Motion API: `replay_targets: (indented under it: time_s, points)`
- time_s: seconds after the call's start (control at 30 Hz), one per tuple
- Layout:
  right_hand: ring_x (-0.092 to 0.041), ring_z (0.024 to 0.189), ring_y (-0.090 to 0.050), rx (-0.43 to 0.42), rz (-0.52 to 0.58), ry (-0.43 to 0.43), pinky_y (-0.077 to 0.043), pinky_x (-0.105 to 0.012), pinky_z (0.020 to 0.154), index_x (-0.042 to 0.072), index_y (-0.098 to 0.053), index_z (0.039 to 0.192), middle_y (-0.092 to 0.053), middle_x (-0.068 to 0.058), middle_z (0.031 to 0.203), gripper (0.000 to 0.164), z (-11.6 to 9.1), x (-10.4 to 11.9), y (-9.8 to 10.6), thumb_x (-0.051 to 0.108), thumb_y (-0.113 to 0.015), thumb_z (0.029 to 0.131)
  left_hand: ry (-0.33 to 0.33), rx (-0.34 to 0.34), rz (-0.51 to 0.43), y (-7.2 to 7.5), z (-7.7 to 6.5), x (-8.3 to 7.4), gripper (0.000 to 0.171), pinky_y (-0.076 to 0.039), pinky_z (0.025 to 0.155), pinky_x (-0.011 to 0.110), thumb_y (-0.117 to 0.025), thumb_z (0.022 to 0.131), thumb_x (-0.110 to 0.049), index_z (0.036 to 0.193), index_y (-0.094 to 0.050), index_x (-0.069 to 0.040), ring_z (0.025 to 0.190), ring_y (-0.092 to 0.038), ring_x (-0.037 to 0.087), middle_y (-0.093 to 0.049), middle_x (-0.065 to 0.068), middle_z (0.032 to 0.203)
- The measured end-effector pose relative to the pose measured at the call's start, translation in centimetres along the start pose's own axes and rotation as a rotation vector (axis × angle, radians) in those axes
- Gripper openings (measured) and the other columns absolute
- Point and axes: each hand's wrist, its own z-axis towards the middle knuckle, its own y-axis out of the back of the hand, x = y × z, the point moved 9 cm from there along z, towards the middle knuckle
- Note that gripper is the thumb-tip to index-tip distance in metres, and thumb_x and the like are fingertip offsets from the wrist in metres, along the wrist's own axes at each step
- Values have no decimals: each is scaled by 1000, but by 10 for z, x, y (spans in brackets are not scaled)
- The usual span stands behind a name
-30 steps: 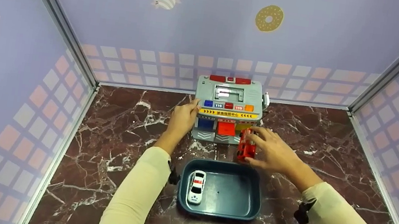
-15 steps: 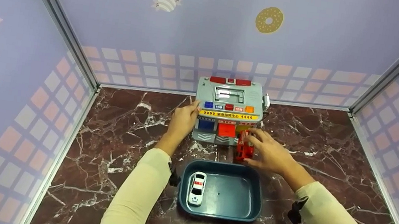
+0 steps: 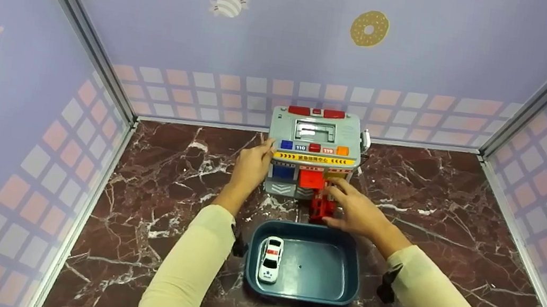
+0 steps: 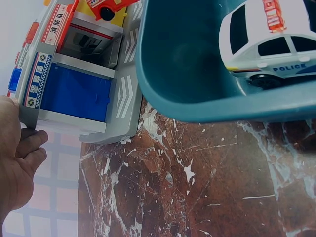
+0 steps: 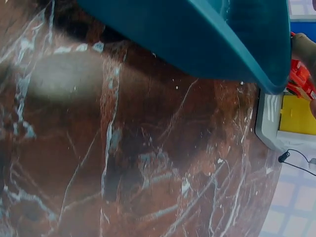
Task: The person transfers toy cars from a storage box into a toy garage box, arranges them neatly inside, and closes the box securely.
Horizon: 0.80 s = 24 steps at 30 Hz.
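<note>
Right hand [image 5: 303, 49], partly cut off, holds red toy vehicle [image 5: 297, 76] at far side, by grey toy building [image 5: 268, 123]. Yellow door [image 5: 297, 114] right of vehicle; black cable [image 5: 283, 157] farther right. Teal tray [image 5: 173, 39] nearer, left. Marbled surface [image 5: 148, 148] at right.

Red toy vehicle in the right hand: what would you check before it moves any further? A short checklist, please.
1. Right hand grips the red toy vehicle: ok.
2. Middle bay of the toy garage open: ok, red door raised.
3. Vehicle lined up with that bay: not ok, it appears somewhat to the right.
4. Wheels touching down: cannot tell.
5. Left hand touching the garage: ok.
6. White police car out of the way: ok, it sits in the tray.
</note>
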Motion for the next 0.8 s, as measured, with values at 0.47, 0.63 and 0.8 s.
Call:
replay_targets:
  time_s: [0.47, 0.63, 0.8]
  points:
    - [-44, 120, -73, -44, 55, 15, -61, -57, 104, 3, -70, 136, -60, -23, 154, 62, 9, -6, -14, 28, -97, 86, -13, -29, -3, 2, -1, -2, 35, -61, 99, 62, -64, 113, -28, 141, -77, -10, 116, -79, 46, -80, 16, 130]
    - [-41, 118, -75, -66, 48, 12, -63, -56, 101, 5, -72, 136, -62, -22, 154, 60, 10, -8, -17, 30, -96, 87, -14, -30, -8, 1, -1, -3, 36, -61, 101, 60, -64, 113, -27, 142, -76, -8, 119, -78, 44, -79, 17, 132]
    - [-46, 122, -74, -68, 54, 13, -62, -58, 104, 5, -72, 139, -60, -23, 158, 61, 11, -6, -21, 29, -96, 88, -21, -35, -17, 2, -2, 0, 38, -61, 101, 60, -64, 113, -27, 144, -75, -8, 123, -76, 44, -77, 17, 136]
